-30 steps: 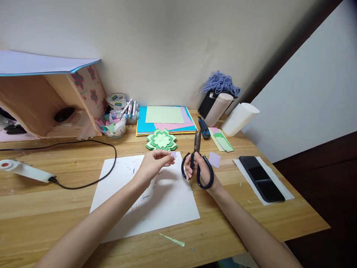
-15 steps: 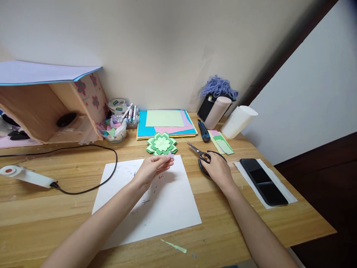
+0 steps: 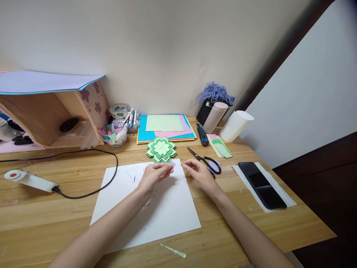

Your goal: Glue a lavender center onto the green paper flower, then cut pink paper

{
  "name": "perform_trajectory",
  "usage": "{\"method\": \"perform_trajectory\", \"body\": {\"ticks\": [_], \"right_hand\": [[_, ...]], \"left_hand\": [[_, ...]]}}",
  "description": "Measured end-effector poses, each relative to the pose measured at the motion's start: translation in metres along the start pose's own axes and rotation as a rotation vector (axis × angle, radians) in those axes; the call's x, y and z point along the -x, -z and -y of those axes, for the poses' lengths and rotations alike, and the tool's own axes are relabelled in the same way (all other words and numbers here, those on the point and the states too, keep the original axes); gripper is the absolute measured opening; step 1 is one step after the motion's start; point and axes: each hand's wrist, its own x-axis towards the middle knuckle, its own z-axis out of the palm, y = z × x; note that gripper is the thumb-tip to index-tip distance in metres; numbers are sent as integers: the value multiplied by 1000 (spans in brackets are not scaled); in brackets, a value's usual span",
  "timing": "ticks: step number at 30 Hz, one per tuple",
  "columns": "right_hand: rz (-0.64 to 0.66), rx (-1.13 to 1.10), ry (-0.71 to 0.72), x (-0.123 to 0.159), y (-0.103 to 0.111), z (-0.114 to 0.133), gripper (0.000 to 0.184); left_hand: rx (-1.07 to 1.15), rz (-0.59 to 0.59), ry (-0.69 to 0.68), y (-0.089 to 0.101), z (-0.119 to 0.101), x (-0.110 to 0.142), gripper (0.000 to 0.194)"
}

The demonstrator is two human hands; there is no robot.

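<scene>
Left hand: [image 3: 153, 178] thumb and fingers are pinching together on a small purple paper piece [image 3: 173, 163], gap taken up by the paper.
Purple piece: is sticking out past the left fingertips, above the far right corner of the white sheet [image 3: 173, 212], just in front of the green paper flower [image 3: 161, 148].
Right hand: [image 3: 199, 174] is hovering just right of the left fingertips, thumb and index finger pointing left, tips close together; can't tell if they are gripping anything.
Scissors: [image 3: 198, 157] are lying on the worktop [image 3: 55, 223] behind the right hand, blades pointing far left, one black handle loop crossing a purple square [image 3: 214, 164].
White sheet: is lying flat under the left hand and forearm, marked with small ink strokes.
Green flower: is resting at the sheet's far edge, in front of the coloured paper stack [image 3: 142, 126].
Far right: utility knife [image 3: 202, 136] is lying left of the paper strips [image 3: 221, 147].
Near right: phone [image 3: 262, 185] is lying face up on white paper [image 3: 283, 193].
Near edge: pale green sliver [image 3: 177, 251] is lying in front of the white sheet.
Left side: white corded tool [image 3: 33, 181] is lying with its black cord [image 3: 117, 160] looping toward the sheet.
</scene>
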Motion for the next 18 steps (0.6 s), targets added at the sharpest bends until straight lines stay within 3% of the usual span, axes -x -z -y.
{"method": "perform_trajectory", "body": {"ticks": [3,8,12,15,18], "right_hand": [[75,-224,-51,6,-14,5,21],[54,-337,-95,11,-22,10,17],[67,-392,-118,13,-24,15,18],[39,-248,-69,8,-9,11,19],[-205,223,-19,-1,25,-3,14]], "left_hand": [[-135,4,-66,-5,4,1,27],[-228,-16,-197,-10,8,0,28],[-230,27,-226,-11,9,1,29],[-234,23,-227,-11,5,3,28],[-200,19,-177,-10,-3,5,29]]}}
